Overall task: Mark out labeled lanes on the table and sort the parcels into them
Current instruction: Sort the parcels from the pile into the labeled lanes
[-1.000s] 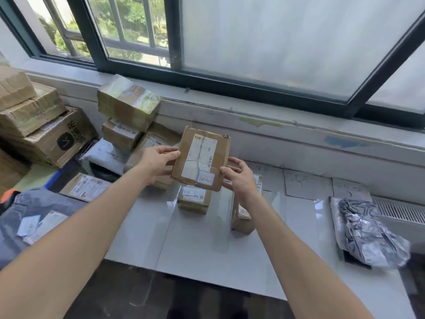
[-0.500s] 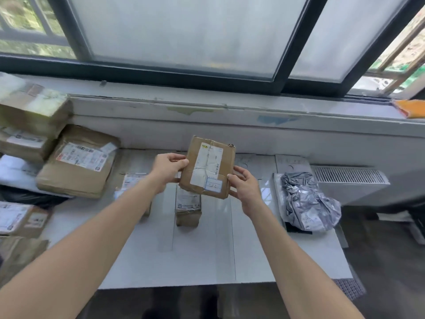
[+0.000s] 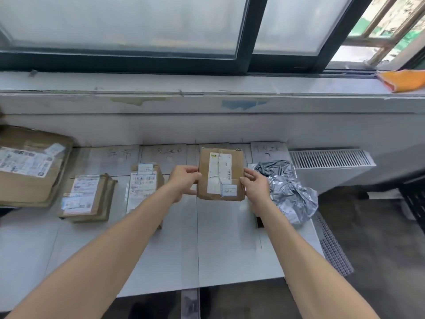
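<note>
Lanes with paper labels (image 3: 169,151) mark the tabletop (image 3: 230,249); 2 boxes (image 3: 87,196) and a grey bag (image 3: 287,189) lie sorted. Left hand (image 3: 184,180) and right hand (image 3: 256,186) grip a brown parcel (image 3: 220,173) over lane 3 from the left; a big carton (image 3: 30,166) far left probably waits.

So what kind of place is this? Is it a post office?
Probably a makeshift parcel-sorting spot in an ordinary room. Labelled cardboard parcels lie on a white table, handwritten paper signs mark lanes along its far edge, and a radiator stands beside it under a window.
</note>
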